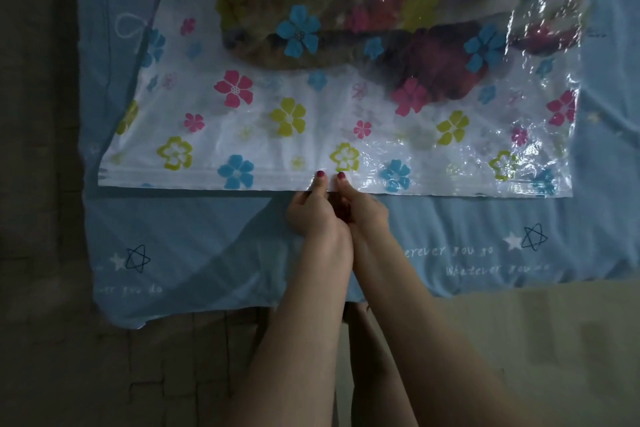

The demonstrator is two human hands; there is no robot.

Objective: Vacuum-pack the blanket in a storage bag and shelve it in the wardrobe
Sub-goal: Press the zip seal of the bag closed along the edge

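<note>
A clear plastic storage bag [277,121] printed with pink, blue and yellow-green flowers lies flat on the bed. A dark, multicoloured blanket [381,10] shows through its far half. The bag's near edge carries the zip seal strip [207,182], running left to right. My left hand [313,208] and my right hand [362,204] sit side by side at the middle of that strip. Each pinches the seal, thumb on top and fingers curled under the edge. The thumbs almost touch.
The bag rests on a light blue bedsheet [207,253] with star drawings and white lettering. The bed's near edge hangs just below my wrists. Dark tiled floor [86,374] lies to the left and below; a paler floor patch [554,340] is at the right.
</note>
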